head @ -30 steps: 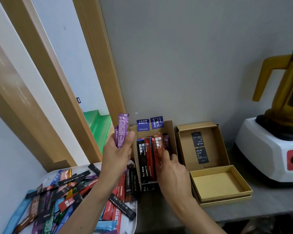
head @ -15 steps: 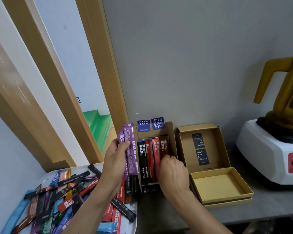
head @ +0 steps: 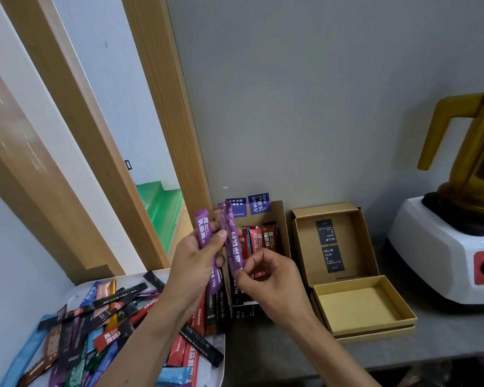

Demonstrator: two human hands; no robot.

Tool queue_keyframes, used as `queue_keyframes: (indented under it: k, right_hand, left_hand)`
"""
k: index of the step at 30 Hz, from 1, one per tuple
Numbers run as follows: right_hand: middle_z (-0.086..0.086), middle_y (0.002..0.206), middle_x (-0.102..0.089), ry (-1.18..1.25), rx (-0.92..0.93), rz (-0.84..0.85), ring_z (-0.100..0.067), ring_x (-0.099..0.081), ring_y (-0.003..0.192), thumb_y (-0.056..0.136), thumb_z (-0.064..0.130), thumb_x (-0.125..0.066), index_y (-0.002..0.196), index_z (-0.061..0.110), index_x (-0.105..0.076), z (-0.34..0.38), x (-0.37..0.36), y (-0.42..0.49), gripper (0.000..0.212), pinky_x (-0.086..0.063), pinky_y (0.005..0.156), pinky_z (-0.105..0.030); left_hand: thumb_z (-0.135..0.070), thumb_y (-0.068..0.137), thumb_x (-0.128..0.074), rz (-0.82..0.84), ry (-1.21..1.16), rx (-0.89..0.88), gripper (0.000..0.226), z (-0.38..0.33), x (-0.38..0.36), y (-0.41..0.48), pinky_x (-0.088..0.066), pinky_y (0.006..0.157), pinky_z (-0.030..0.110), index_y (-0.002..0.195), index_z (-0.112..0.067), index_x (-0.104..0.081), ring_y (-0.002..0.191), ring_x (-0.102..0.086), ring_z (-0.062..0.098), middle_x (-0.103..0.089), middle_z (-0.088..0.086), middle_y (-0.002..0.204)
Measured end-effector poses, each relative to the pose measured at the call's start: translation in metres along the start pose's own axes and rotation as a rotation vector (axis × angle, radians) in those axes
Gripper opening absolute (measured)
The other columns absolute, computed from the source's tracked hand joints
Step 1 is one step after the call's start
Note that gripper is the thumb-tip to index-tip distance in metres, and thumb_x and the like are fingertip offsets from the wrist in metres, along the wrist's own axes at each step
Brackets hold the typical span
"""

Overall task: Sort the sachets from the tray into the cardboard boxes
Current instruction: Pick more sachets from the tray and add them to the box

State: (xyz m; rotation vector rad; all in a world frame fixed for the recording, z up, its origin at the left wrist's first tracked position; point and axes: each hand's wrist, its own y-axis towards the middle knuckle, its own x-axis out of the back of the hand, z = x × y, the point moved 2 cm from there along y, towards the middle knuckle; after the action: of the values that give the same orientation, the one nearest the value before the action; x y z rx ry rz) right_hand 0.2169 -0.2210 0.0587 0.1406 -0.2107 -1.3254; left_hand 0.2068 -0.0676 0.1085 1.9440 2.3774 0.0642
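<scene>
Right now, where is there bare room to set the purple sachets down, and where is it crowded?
Free: the open box with its bare yellow floor, and the grey counter in front of the boxes. Crowded: the tray, heaped with sachets, and the left box, filled with upright sachets.

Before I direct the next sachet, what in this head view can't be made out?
- Left cardboard box: its lower contents are hidden behind both hands.
- Purple sachets: exact count unclear; they overlap in the left hand, and the right hand covers one's lower end.
- Tray: cut off by the frame's bottom edge.
- Sachet print: mostly too small to read.
</scene>
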Motion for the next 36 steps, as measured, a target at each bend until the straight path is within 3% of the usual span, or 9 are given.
queue_keyframes:
  k: [2, 6, 9, 13, 17, 23, 27, 32, 36]
  right_hand:
    - [0.007, 0.094, -0.072, -0.087, 0.031, -0.059, -0.005, -0.071, 0.09, 0.083, 0.019, -0.084, 0.087, 0.022, -0.061, -0.001, 0.001, -0.001, 0.024, -0.06, 0.07, -0.023]
    - [0.017, 0.098, -0.066, -0.48, 0.185, -0.177, -0.002, -0.067, 0.089, 0.083, 0.029, -0.081, 0.088, 0.035, -0.05, -0.011, -0.001, -0.006, 0.032, -0.06, 0.07, -0.021]
    - [0.019, 0.098, -0.056, -0.657, 0.305, -0.217, -0.001, -0.059, 0.088, 0.081, 0.036, -0.074, 0.09, 0.037, -0.046, -0.015, -0.003, -0.007, 0.029, -0.052, 0.066, -0.015]
    - [0.025, 0.107, -0.047, -0.577, 0.285, -0.192, 0.002, -0.057, 0.099, 0.085, 0.045, -0.071, 0.09, 0.037, -0.049, -0.014, -0.005, -0.007, 0.024, -0.056, 0.071, -0.015]
    - [0.021, 0.097, -0.056, -0.592, 0.286, -0.242, 0.0, -0.058, 0.093, 0.084, 0.048, -0.07, 0.089, 0.034, -0.056, -0.016, -0.001, -0.006, 0.021, -0.055, 0.073, -0.018]
    - [0.018, 0.099, -0.061, -0.653, 0.274, -0.234, 0.0, -0.057, 0.092, 0.086, 0.042, -0.075, 0.092, 0.034, -0.056, -0.023, -0.001, -0.008, 0.021, -0.049, 0.076, -0.012]
    - [0.014, 0.109, -0.066, -0.671, 0.262, -0.274, -0.003, -0.064, 0.091, 0.09, 0.034, -0.076, 0.105, 0.03, -0.056, -0.022, 0.0, -0.009, 0.025, -0.059, 0.074, -0.02]
    - [0.015, 0.107, -0.065, -0.643, 0.141, -0.268, -0.002, -0.066, 0.088, 0.09, 0.042, -0.073, 0.111, 0.035, -0.053, -0.023, 0.006, -0.007, 0.03, -0.06, 0.075, -0.022]
    - [0.02, 0.105, -0.053, -0.544, 0.11, -0.219, -0.001, -0.063, 0.09, 0.083, 0.034, -0.082, 0.102, 0.039, -0.054, -0.024, 0.003, -0.009, 0.034, -0.059, 0.077, -0.02]
  left_hand:
    - [-0.035, 0.095, -0.066, -0.06, 0.064, -0.043, 0.026, -0.002, 0.0, -0.001, -0.052, 0.058, 0.019, 0.115, -0.019, -0.071, 0.063, -0.062, 0.009, -0.077, 0.012, 0.093]
    - [-0.046, 0.08, -0.074, -0.099, 0.301, -0.159, 0.021, -0.01, -0.002, -0.001, -0.051, 0.061, 0.005, 0.098, -0.037, -0.069, 0.087, -0.07, -0.008, -0.075, -0.027, 0.086]
    - [-0.034, 0.09, -0.074, -0.11, 0.342, -0.184, 0.005, -0.009, -0.001, 0.003, -0.05, 0.058, 0.007, 0.092, -0.031, -0.072, 0.075, -0.071, -0.005, -0.074, -0.023, 0.074]
    - [-0.026, 0.096, -0.069, -0.108, 0.242, -0.112, 0.022, -0.004, 0.0, 0.005, -0.045, 0.053, 0.024, 0.091, -0.005, -0.069, 0.055, -0.052, 0.021, -0.061, 0.011, 0.066]
    - [-0.034, 0.097, -0.066, -0.124, 0.253, -0.134, 0.022, -0.004, -0.001, 0.007, -0.048, 0.053, 0.029, 0.096, -0.013, -0.072, 0.053, -0.052, 0.03, -0.064, 0.021, 0.07]
    - [-0.044, 0.093, -0.064, -0.194, 0.41, -0.201, 0.027, -0.007, -0.001, 0.009, -0.043, 0.054, 0.01, 0.084, -0.02, -0.072, 0.057, -0.064, -0.003, -0.065, -0.021, 0.056]
    - [-0.036, 0.095, -0.065, -0.163, 0.318, -0.241, 0.006, -0.011, -0.005, 0.008, -0.05, 0.057, 0.008, 0.097, -0.039, -0.07, 0.075, -0.069, -0.007, -0.075, -0.015, 0.077]
    - [-0.037, 0.097, -0.063, -0.158, 0.108, -0.115, 0.016, -0.009, -0.001, 0.01, -0.05, 0.059, 0.022, 0.11, -0.03, -0.068, 0.094, -0.074, 0.014, -0.078, -0.006, 0.094]
    - [-0.033, 0.088, -0.076, -0.103, 0.343, -0.188, 0.028, -0.007, 0.003, 0.008, -0.056, 0.071, 0.012, 0.114, -0.038, -0.067, 0.096, -0.07, -0.005, -0.076, -0.018, 0.096]
